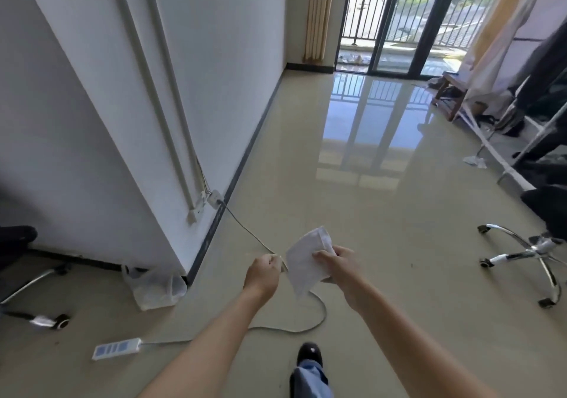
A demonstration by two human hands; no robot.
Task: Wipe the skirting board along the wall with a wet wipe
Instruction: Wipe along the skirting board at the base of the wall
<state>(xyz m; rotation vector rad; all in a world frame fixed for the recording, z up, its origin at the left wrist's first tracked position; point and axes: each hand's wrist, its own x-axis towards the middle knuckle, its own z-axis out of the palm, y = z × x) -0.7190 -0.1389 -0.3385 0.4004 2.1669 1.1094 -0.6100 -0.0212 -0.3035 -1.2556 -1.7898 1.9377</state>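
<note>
- Shoe (310,355) is nearest, on the floor.
- Right hand (337,267) pinches the wipe (306,262) up in the air.
- Left hand (265,270) is curled just beside it; I cannot tell if it holds anything.
- Skirting board (242,158) runs along the left wall, down low.
- Best to open the wipe flat, bend down, and mind the cord (245,228).

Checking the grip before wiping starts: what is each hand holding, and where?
The right hand pinches the wet wipe at its right edge. The left hand is curled by its left edge; contact unclear.
</note>
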